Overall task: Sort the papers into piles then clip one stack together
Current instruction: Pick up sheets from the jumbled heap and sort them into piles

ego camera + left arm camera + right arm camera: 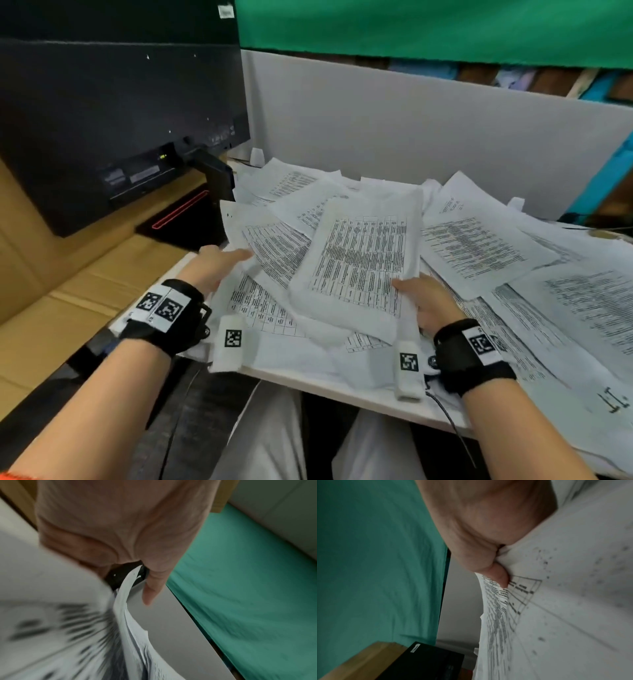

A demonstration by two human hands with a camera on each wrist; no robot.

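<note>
Head view. Printed papers [462, 246] lie in a loose heap across the white counter [342, 394], overlapping at all angles, no piles formed yet. My right hand [424, 305] holds the near corner of a table-printed sheet [359, 260], raised off the heap at that edge so I can read it and judge which pile it belongs to. My left hand [219, 263] reaches into the left side of the heap, thumb on top of another tabled sheet [274, 246], likely to keep the layers beneath from sliding. A dark monitor [113, 130] stands to the left, well apart from the work. No clip is visible in any view.

Left wrist view. Left hand [120, 527]: the thumb lies out straight, the sheets' [130, 622] edges fan out just below it, and blurred print fills the lower left. The other fingers are hidden behind the paper, so I cannot tell whether this grip is closed on anything.

Right wrist view. Right hand [484, 534]: thumb pressed down on the printed sheet [539, 601], paper creased at the pinch; this grip is closed on the sheet.

Judgement: sorting has barely begun; clipping is far off.
</note>
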